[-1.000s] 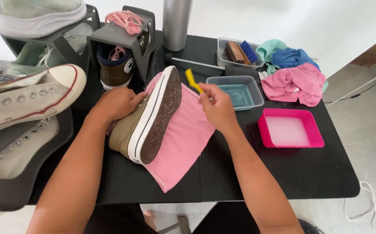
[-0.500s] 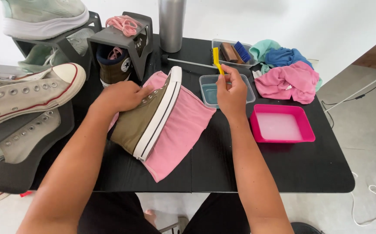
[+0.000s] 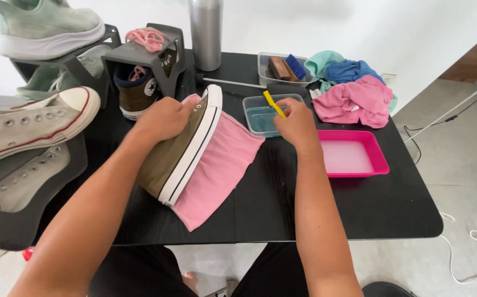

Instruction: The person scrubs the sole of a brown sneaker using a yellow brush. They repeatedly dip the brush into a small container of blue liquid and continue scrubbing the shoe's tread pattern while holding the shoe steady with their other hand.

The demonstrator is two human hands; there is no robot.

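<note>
Containers: I see a clear plastic tub of bluish water [image 3: 271, 113] mid-tabletop, a bright pink rectangular tray of milky liquid [image 3: 354, 154] just right of it, and a second clear tub holding brushes [image 3: 283, 67] behind them; a tall steel bottle [image 3: 206, 33] stands at the back of the black tabletop [image 3: 359, 209].
Shoe: my left hand [image 3: 164, 118] has its grip clenched on the upper of the olive canvas high-top sneaker [image 3: 181, 148], which lies tilted on its side on a pink cloth [image 3: 216, 170], white sole edge facing right.
Brush: my right hand [image 3: 296, 124] has its grip closed on a thin yellow-handled brush [image 3: 274, 104], its tip angled over the water tub, well apart from the sneaker.
Change: half a second ago the brush was raised above the tub; now it sits lower, at the tub's rim. The left hand stays on the shoe.
</note>
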